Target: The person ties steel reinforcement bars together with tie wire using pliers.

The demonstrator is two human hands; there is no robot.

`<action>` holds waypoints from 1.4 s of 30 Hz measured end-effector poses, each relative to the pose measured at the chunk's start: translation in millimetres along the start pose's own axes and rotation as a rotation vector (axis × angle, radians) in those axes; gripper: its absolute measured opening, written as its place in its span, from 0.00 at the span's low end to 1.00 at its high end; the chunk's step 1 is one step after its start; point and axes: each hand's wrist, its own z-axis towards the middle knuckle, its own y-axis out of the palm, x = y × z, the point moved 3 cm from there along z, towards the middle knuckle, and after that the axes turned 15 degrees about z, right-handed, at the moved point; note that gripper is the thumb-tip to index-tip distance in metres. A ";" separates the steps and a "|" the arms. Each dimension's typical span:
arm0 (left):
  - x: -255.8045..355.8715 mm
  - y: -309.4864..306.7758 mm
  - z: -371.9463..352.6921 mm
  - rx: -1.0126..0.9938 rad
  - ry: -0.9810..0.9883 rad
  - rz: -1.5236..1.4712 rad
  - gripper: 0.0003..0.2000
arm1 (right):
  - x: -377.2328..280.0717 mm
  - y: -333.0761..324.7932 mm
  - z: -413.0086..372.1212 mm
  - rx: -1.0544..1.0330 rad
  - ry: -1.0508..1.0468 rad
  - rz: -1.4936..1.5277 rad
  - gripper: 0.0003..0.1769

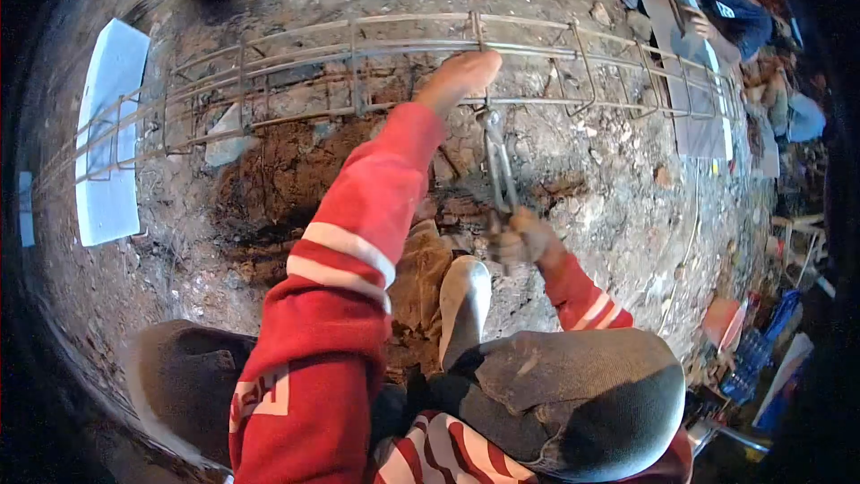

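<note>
A long cage of steel bars and square stirrups (353,67) runs across the upper half of the head view. My left hand (468,74) is closed on the cage at a stirrup near its middle. Metal pincers (498,157) stretch up from my right hand (527,240), which is wrapped round their handles and a little blurred. The jaws of the pincers are at the cage's lower bar, just below my left hand. Whether they grip a wire there is too small to tell.
A white block (114,130) lies under the cage's left end, and a pale board (690,81) under its right part. People crouch at the upper right, one with a hand (700,25) near the cage. Bottles (748,363) stand at the lower right.
</note>
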 end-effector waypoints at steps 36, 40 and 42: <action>8.3 -6.6 -13.9 0.114 0.133 0.212 0.24 | 10.3 102.6 34.2 1.000 -0.930 -1.715 0.15; 7.5 -1.5 -7.3 0.099 0.134 0.168 0.24 | 10.5 2.5 14.4 0.374 -0.278 -0.190 0.20; 9.0 -6.3 -10.7 0.016 0.089 0.254 0.24 | 26.5 19.9 33.2 -0.368 0.093 0.413 0.24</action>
